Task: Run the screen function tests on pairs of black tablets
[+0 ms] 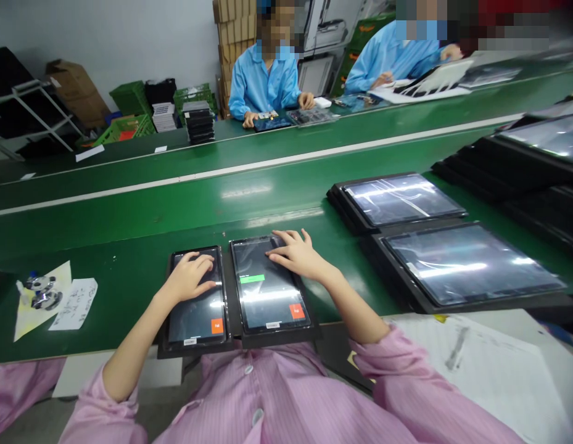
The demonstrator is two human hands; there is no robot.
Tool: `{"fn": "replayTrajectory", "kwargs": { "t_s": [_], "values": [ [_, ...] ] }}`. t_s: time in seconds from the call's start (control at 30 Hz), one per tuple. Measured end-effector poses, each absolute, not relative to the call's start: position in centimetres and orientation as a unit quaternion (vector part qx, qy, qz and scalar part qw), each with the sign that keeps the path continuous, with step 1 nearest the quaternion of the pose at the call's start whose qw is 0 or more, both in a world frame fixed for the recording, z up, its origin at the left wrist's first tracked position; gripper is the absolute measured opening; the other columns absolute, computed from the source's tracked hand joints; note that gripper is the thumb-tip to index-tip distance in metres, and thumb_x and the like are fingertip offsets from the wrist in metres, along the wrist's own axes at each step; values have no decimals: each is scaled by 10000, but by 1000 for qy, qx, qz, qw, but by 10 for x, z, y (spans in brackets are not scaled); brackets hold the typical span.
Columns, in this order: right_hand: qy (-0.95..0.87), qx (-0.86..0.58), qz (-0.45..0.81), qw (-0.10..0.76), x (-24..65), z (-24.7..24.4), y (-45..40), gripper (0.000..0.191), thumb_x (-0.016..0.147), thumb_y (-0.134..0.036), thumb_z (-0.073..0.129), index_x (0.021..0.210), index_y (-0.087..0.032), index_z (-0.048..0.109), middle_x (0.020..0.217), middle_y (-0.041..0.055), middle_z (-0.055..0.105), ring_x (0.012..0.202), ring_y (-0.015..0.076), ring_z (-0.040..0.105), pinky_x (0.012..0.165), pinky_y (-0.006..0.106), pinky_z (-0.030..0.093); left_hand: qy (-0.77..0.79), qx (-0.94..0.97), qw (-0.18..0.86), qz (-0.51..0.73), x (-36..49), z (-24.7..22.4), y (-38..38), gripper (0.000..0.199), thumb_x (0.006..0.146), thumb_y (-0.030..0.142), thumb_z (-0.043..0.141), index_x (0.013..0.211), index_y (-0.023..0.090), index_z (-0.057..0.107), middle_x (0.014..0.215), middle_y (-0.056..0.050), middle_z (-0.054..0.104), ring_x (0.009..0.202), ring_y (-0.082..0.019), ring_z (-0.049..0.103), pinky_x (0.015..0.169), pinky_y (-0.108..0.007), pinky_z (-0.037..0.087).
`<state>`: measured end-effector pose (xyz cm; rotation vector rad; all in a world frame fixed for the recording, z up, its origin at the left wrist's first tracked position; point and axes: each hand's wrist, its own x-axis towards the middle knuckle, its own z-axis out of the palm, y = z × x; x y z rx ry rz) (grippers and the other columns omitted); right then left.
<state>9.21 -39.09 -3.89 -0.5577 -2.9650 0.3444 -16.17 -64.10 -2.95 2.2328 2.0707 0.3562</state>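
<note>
Two black tablets lie side by side at the near edge of the green bench. Over the upper part of the left tablet (193,317) is my left hand (188,277), its fingers spread on or just above the screen. My right hand (298,254) reaches over the top right of the right tablet (267,302), fingers apart, with nothing held. Both screens are lit and dark grey, each with an orange-red box at the lower right. A green bar shows on the right tablet's screen.
More tablets (471,262) in black trays lie to the right, with stacks beyond. Papers (503,364) are at the lower right. A note (76,303) and small metal parts (46,291) sit at the left. Two people in blue work across the bench (184,203).
</note>
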Motion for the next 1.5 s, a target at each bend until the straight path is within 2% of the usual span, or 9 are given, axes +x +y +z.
{"fn": "replayTrajectory", "kwargs": {
  "t_s": [0.23,0.43,0.53,0.63,0.77,0.87,1.03,1.27,1.5],
  "values": [
    [-943,-268,152,126,97,-58,-385,429,1078,-378,328,1340,-299,659,1426,134,479,1321,321,419,1118,547,311,762,629,-71,138,-179,-45,-649,583,988,605,279,1289,241,621,1296,-168,597,1199,-355,563,1127,-690,162],
    [-944,-264,130,151,91,-62,-388,390,1049,-416,439,1354,-270,633,1491,156,392,1338,360,369,1090,560,326,749,638,-79,161,-194,-52,-644,645,977,660,144,1059,163,546,1317,-260,549,1367,-366,446,1166,-698,72],
    [-927,-282,189,159,83,-59,-378,434,1041,-376,431,1400,-163,550,1365,186,514,1238,324,483,1021,464,429,739,658,-8,140,-200,-42,-630,519,1009,544,171,1122,169,512,1353,-228,572,1291,-323,540,1176,-670,131],
    [-931,-301,192,73,67,-50,-367,452,1035,-326,438,1379,-51,537,1280,219,592,1187,327,540,1026,418,422,737,662,86,105,-200,-26,-611,468,1016,388,228,1353,179,476,1299,-149,655,1210,-276,617,1127,-544,341],
    [-936,-297,185,-37,47,-35,-353,379,1027,-335,470,1094,-60,721,1108,214,691,1108,343,606,992,391,432,726,672,141,41,-198,-8,-590,537,1027,432,224,1394,238,565,1311,-80,675,1179,-274,642,936,-382,502],
    [-931,-285,213,-85,37,-28,-342,385,1027,-374,487,946,-126,770,975,152,735,995,316,661,894,353,482,718,677,160,25,-203,-3,-584,536,1026,477,250,1336,264,632,1342,-43,665,1205,-268,632,955,-357,495],
    [-914,-282,262,-125,28,-25,-325,368,1031,-390,512,1040,-123,765,1085,140,726,1008,292,670,870,316,492,672,718,180,-1,-219,-3,-575,501,953,392,455,1437,296,541,1343,-37,665,1172,-260,646,927,-328,496],
    [-887,-283,334,-145,18,-29,-313,408,1009,-475,544,1099,-125,734,1122,121,705,898,253,677,723,276,525,682,684,247,-77,-215,11,-553,511,1014,494,277,1339,312,626,1412,1,616,1261,-218,581,1049,-304,426],
    [-859,-323,370,-147,5,-40,-310,589,921,-711,562,882,-140,704,758,71,602,744,224,584,654,295,444,673,681,274,-89,-212,13,-537,541,1009,529,189,1141,291,656,1212,5,700,1078,-213,633,941,-304,457]
  ]
}}
